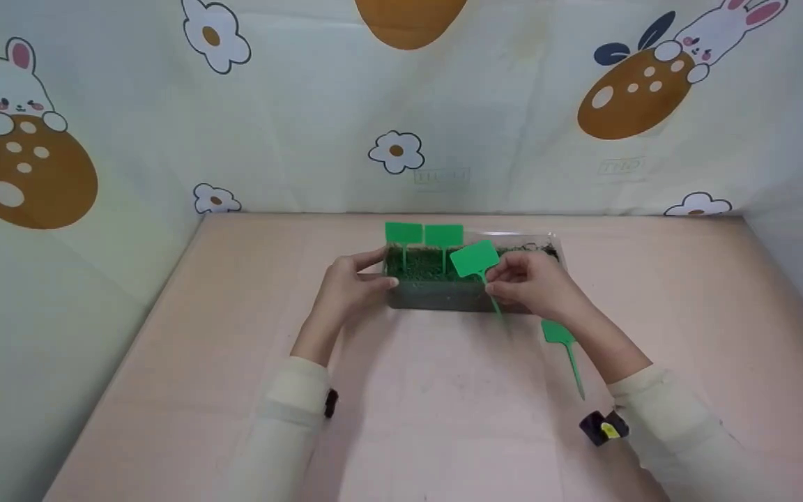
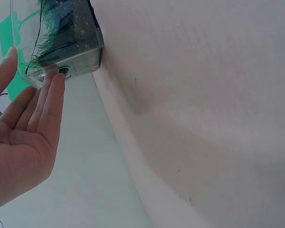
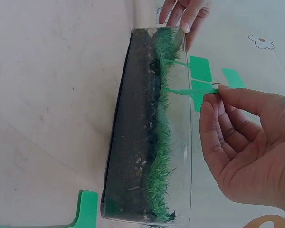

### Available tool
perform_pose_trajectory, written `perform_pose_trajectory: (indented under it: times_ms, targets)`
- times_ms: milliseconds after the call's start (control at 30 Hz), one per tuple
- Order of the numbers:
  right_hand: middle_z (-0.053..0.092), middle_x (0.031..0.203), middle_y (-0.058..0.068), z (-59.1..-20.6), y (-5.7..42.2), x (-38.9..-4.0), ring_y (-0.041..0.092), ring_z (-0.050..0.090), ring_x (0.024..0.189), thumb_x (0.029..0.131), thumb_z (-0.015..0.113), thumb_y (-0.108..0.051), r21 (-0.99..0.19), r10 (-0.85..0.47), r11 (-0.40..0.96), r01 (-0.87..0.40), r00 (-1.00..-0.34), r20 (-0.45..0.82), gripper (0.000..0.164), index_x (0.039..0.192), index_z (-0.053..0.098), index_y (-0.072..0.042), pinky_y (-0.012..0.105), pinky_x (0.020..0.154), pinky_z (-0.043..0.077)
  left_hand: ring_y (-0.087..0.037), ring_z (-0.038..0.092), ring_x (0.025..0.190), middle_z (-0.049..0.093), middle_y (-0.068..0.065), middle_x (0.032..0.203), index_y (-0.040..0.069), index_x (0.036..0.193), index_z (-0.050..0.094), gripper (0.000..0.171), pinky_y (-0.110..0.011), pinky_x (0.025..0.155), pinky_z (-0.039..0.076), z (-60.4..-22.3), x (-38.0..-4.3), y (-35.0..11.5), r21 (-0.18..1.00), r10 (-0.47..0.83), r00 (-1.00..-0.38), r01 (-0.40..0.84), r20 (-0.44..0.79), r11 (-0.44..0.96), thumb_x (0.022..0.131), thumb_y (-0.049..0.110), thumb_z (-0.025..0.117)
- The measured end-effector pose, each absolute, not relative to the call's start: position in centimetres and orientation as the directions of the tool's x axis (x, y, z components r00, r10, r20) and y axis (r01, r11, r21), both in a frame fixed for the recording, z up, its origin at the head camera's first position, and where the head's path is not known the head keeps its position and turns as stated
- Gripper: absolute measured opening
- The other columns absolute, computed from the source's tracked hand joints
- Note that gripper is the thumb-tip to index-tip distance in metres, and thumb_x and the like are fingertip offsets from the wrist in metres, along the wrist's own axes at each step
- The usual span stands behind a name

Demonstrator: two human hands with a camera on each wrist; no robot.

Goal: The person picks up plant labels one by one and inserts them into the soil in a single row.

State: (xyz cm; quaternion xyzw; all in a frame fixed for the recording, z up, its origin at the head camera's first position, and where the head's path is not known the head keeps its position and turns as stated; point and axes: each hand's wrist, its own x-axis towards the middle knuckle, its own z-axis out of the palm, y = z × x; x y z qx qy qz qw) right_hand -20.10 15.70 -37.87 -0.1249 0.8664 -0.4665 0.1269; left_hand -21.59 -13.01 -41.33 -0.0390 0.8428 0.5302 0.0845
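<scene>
A clear plastic container (image 1: 457,296) of dark soil and green grass (image 3: 159,183) stands on the table. My left hand (image 1: 353,282) is at its left end; the left wrist view shows straight fingers (image 2: 52,102) against the end wall and the thumb by the rim. My right hand (image 1: 530,282) pinches a green plant label (image 1: 475,259) by its stem between thumb and fingertips. This label leans, its stem overlapping the container's front. Two more green labels (image 1: 403,233) stand upright in the grass at the left, side by side.
Another green label (image 1: 558,333) lies on the table (image 1: 429,411) under my right forearm, its stem pointing toward me. Behind the table hangs a pale wall cloth (image 1: 304,125) printed with rabbits and flowers.
</scene>
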Motion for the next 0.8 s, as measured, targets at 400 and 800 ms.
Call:
perform_pose_trajectory:
  times_ms: [400, 800]
  targets:
    - [0.071, 0.095, 0.010, -37.5, 15.7, -20.8, 0.006, 0.067, 0.079, 0.094, 0.065, -0.008, -0.852, -0.314, 0.513, -0.104, -0.947, -0.074, 0.015, 0.104, 0.068, 0.003, 0.034, 0.080, 0.061, -0.021, 0.066, 0.121, 0.048, -0.005, 0.154, 0.021, 0.145, 0.053, 0.062, -0.036, 0.099, 0.055, -41.4, -21.7, -12.9, 0.889, 0.029, -0.985, -0.142, -0.171, 0.435, 0.088, 0.011, 0.076]
    - [0.073, 0.101, 0.015, -37.1, 15.2, -21.5, 0.004, 0.067, 0.076, 0.095, 0.066, -0.009, -0.851, -0.280, 0.510, -0.125, -0.960, -0.027, 0.013, 0.101, 0.067, 0.002, 0.036, 0.078, 0.061, -0.021, 0.066, 0.121, 0.049, -0.005, 0.153, 0.021, 0.145, 0.053, 0.062, -0.036, 0.099, 0.055, -41.4, -21.7, -12.9, 0.889, 0.024, -0.985, -0.144, -0.172, 0.435, 0.088, 0.011, 0.076]
